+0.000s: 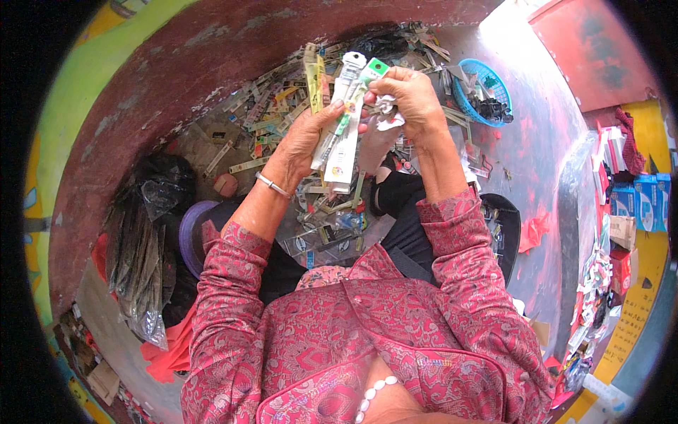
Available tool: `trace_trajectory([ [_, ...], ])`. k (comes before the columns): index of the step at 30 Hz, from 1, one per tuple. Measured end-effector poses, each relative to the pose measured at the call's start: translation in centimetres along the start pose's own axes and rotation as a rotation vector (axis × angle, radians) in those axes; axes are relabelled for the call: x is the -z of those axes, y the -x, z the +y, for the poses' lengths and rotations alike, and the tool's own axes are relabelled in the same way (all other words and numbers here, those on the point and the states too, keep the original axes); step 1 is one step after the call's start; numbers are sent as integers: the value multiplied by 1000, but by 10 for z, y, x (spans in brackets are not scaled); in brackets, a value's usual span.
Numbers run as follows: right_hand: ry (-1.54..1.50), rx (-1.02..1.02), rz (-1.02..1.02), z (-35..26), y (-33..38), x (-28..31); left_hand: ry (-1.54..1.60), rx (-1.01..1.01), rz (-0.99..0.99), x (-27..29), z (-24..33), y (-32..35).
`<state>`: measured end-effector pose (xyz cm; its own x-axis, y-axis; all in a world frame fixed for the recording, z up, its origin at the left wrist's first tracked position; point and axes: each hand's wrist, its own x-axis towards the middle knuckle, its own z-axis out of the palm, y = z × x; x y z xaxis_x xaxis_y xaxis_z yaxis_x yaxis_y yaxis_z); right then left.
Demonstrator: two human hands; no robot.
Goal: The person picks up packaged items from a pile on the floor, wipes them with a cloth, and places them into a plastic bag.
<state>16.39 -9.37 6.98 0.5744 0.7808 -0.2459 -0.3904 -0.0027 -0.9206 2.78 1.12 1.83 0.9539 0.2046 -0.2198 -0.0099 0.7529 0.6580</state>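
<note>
My left hand (309, 136) is closed around a small bundle of long, narrow strip-shaped packets (343, 161), mostly white, held upright over my lap. Yellowish strips (315, 81) stick up beside its fingers. My right hand (412, 99) pinches the upper part of a strip with a green top (377, 68), which has a small dark hole and lies against the bundle. Crumpled white material (385, 114) hangs at the right palm. Whether the strips have anything inside cannot be made out.
Many loose strips and wrappers (272, 109) litter the floor by the wall. A blue basket (462, 74) with dark pieces stands at the back right. Black plastic bags (166, 187) lie at left, near a purple rounded rim (189, 240). Blue packs (644, 201) sit far right.
</note>
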Motion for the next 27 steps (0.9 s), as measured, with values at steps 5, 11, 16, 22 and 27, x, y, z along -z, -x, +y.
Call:
trace_trajectory([
  [5, 95, 117, 112, -9, -10, 21, -30, -21, 6, 2, 5, 2],
  [11, 290, 72, 151, 1, -12, 14, -63, -45, 106, 3, -2, 2],
  [16, 347, 67, 147, 6, -10, 7, -167, -77, 157, -3, 2, 4],
  [22, 554, 295, 192, 16, -14, 7, -145, -153, 121, -16, 5, 7],
  [27, 569, 396, 330, 5, -13, 6, -233, -205, 236, -8, 3, 7],
])
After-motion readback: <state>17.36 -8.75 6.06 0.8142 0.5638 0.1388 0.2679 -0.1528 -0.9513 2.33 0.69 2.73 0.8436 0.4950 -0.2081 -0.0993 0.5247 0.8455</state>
